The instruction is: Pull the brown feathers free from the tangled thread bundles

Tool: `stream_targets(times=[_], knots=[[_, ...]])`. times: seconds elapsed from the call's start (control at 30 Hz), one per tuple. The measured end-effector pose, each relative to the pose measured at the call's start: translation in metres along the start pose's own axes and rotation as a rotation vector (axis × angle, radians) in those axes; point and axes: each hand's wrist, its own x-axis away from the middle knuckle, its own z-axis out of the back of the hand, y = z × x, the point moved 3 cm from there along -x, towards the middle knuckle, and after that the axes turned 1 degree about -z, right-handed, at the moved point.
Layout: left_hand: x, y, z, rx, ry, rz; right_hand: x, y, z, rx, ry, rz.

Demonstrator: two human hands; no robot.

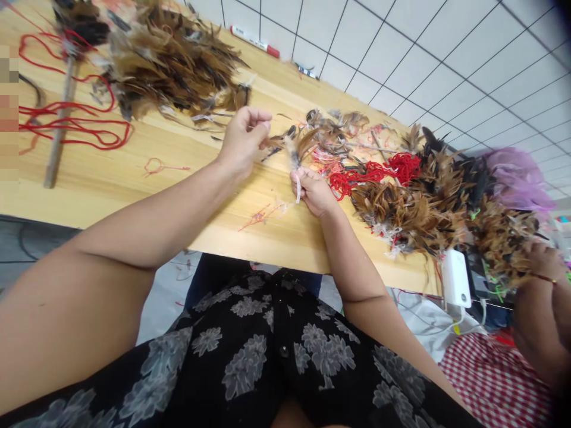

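A person's right hand (314, 190) pinches a feather bunch (295, 156) low, seemingly keeping tips free; the left hand (243, 141), grip unclear, hovers alongside.

Light falls bright and fairly even, cool on the wall (357, 41) behind the table (214, 205) and warmer on the table's wood; its source is out of view. Shadows on the table are faint and soft. In front of the table, the shirt (247, 371) is dark, though its pattern reads clearly. Above the table, the feathers (295, 156) look soft, fine strands smearing together. Toward the table's right end, the mesh (517, 172) blurs and the picture's corners blacken. Wide-angle stretch swells the left arm (116, 229) before the table. Coarse blocks hide a strip at its left end.
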Motion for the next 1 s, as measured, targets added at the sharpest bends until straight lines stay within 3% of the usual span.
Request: stream_targets(times=[0.07,0.13,0.27,0.43,0.57,0.77,0.93,1.0], knots=[[-0.003,0.011,0.004,-0.01,0.016,-0.07,-0.001,0.001,0.001,-0.013,-0.017,0.019],[0.001,0.022,0.002,-0.068,-0.045,-0.107,-0.001,0.001,0.001,-0.009,-0.021,0.01],[0.017,0.034,-0.013,-0.167,-0.22,-0.037,0.0,-0.003,-0.001,0.052,0.018,-0.047],[0.026,0.036,-0.02,-0.12,-0.274,-0.023,0.002,-0.007,-0.003,0.064,0.004,-0.045],[0.018,0.027,-0.013,-0.095,-0.235,-0.065,0.001,-0.007,-0.004,0.058,0.012,-0.025],[-0.016,0.009,0.011,-0.171,-0.139,-0.149,0.001,-0.004,-0.002,0.073,0.013,-0.035],[-0.022,0.022,0.019,-0.283,0.11,-0.14,-0.003,0.001,0.005,0.025,-0.086,0.079],[-0.017,0.031,0.017,-0.413,0.141,-0.133,-0.005,0.003,0.008,0.016,-0.102,0.11]])
